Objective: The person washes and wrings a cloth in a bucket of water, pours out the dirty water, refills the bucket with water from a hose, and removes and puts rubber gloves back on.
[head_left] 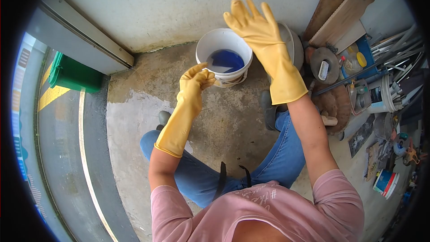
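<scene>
Both hands wear long yellow rubber gloves. My left hand (197, 80) is raised at the near left side of a white bucket (230, 79), its fingers curled together; whatever they hold, if anything, is too small to make out. Dark blue material (227, 61) lies inside the bucket, in what looks like liquid. Above and to the right of the bucket, my right hand (253, 24) is up with its fingers spread and nothing in it.
A green bin (74, 72) stands at the left by the road. On the right are wooden boards (342, 20), a round brown basin (333, 107), a white pail (380, 94) with pipes, and a paint tin (386, 183). The wall (148, 13) rises behind the bucket.
</scene>
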`<control>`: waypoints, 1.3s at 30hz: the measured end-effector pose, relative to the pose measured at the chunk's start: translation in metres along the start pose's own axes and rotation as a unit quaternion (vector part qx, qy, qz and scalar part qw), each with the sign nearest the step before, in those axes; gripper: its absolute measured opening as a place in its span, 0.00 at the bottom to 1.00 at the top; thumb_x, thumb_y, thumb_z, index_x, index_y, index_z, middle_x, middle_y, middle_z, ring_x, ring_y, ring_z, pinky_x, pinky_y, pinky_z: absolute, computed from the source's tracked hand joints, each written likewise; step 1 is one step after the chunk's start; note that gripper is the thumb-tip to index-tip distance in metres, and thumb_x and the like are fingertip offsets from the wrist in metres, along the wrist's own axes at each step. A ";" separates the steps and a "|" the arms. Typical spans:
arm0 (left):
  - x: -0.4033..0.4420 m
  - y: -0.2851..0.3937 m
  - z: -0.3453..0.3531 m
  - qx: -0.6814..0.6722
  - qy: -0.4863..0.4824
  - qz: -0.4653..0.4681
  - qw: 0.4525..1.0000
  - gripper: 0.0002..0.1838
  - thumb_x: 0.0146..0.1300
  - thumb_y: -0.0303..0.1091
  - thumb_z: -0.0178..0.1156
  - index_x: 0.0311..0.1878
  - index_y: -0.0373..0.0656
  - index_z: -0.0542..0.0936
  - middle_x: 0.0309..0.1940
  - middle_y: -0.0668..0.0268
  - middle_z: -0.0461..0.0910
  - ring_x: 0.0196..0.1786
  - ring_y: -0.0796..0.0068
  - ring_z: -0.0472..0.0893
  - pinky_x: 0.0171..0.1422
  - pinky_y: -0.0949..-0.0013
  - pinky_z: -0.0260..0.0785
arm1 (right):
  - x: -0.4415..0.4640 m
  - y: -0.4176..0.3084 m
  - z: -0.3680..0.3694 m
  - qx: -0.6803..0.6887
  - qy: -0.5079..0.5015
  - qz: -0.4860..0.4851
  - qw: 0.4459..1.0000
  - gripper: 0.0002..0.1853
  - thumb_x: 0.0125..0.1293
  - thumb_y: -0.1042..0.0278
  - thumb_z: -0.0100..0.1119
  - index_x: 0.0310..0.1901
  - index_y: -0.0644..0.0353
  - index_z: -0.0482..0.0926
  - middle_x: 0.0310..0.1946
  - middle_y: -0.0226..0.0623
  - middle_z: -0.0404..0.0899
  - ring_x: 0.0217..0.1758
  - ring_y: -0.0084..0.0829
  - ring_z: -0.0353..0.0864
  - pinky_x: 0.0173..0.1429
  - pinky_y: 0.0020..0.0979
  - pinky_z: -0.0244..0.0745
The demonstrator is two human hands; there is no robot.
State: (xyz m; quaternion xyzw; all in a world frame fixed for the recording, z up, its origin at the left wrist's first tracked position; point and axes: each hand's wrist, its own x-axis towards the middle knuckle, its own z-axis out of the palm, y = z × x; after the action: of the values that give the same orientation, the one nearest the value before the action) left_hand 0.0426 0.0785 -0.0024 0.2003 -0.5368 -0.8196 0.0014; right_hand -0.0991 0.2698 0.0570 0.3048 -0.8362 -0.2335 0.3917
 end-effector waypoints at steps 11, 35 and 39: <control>-0.015 -0.013 0.054 0.187 -0.214 0.038 0.958 0.20 0.74 0.46 0.57 0.47 0.34 0.83 0.38 0.62 0.87 0.42 0.73 0.84 0.53 0.68 0.76 | 0.025 -0.054 0.001 0.091 0.183 0.020 0.979 0.19 0.63 0.60 0.58 0.55 0.35 0.69 0.63 0.20 0.73 0.65 0.34 0.79 0.60 0.43 0.63; -0.041 0.007 0.067 0.412 -0.266 0.193 0.850 0.06 0.68 0.29 0.56 0.38 0.36 0.78 0.25 0.57 0.76 0.31 0.75 0.75 0.40 0.68 0.70 | 0.027 -0.049 -0.011 0.201 0.097 -0.027 0.974 0.24 0.65 0.64 0.57 0.63 0.37 0.69 0.67 0.16 0.68 0.75 0.33 0.65 0.68 0.47 0.60; -0.043 0.009 0.067 0.417 -0.233 0.190 0.858 0.09 0.69 0.32 0.57 0.36 0.36 0.78 0.24 0.60 0.74 0.30 0.79 0.73 0.39 0.69 0.69 | 0.030 -0.049 -0.012 0.068 0.062 -0.101 0.991 0.21 0.67 0.63 0.56 0.62 0.45 0.70 0.67 0.23 0.69 0.73 0.36 0.68 0.68 0.47 0.61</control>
State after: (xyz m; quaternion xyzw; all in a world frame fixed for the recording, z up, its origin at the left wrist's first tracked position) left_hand 0.0585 0.1430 0.0422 -0.1204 -0.8406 -0.5255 -0.0518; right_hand -0.0886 0.2124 0.0483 0.4275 -0.7890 -0.1955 0.3956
